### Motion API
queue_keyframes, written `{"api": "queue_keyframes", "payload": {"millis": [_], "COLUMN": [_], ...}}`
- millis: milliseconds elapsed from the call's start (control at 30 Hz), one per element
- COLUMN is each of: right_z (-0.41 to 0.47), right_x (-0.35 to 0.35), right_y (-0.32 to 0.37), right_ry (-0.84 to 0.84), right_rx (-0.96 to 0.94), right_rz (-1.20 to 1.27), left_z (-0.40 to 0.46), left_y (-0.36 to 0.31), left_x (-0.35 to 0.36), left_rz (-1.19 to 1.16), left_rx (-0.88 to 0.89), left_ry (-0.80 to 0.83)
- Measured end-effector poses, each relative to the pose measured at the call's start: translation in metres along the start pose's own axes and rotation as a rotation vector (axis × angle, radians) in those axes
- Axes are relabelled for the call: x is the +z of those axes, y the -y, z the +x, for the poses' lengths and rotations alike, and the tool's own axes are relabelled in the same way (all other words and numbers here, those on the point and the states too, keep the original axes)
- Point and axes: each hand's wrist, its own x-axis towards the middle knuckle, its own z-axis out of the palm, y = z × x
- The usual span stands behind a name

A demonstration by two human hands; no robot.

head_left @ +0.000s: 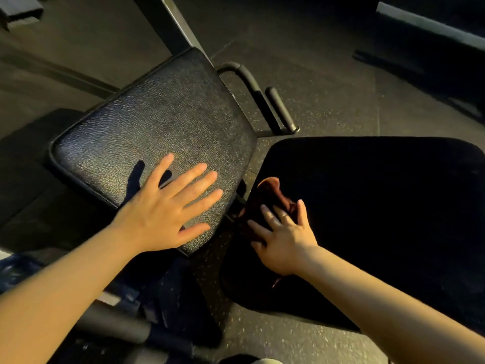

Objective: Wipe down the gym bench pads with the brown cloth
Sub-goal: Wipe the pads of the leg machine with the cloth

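Wiping w/ long overlapping strokes looks the best way here, palm flat, pressure even, working out from the gap toward the far edges. Dark pad (380,206), right of the gap between the pads, is biggest & deep in shadow, so dirt is hard to judge. Textured pad (157,127), left of the gap, has grainy black vinyl. Left hand (168,214) is on it, fingers spread flat. Right hand (283,240), fingers splayed, presses the brown cloth (275,190), crumpled reddish-brown, against the dark pad just beside the gap.
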Motion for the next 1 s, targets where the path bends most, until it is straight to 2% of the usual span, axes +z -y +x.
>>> {"api": "queue_keyframes", "payload": {"millis": [67,267,433,500,567,667,800,1000], "right_z": [0.001,-0.012,-0.058,-0.083,-0.109,-0.138,-0.171,-0.219], "right_x": [-0.004,-0.015,-0.015,-0.013,-0.006,0.008,0.02,0.035], "right_y": [-0.015,-0.067,-0.099,-0.109,-0.112,-0.1,-0.089,-0.089], "right_ry": [-0.016,-0.044,-0.052,-0.07,-0.108,-0.149,-0.233,-0.282], "right_rx": [0.092,0.392,0.582,0.618,0.64,0.604,0.561,0.611], "right_rz": [0.005,0.035,0.005,0.012,0.02,0.03,0.056,0.098], "left_z": [-0.002,-0.003,0.017,0.035,0.052,0.067,0.065,0.063], "left_y": [0.0,0.002,-0.032,-0.06,-0.095,-0.157,-0.218,-0.223], "left_x": [-0.001,-0.003,-0.024,-0.039,-0.051,-0.06,-0.063,-0.054], "left_rz": [-0.031,-0.1,-0.443,-0.561,-0.717,-0.971,-1.026,-0.987], "left_rx": [0.017,-0.01,-0.14,-0.157,-0.247,-0.427,-0.615,-0.518], "left_ry": [-0.031,0.025,-0.105,-0.164,-0.176,-0.053,0.096,0.068]}}
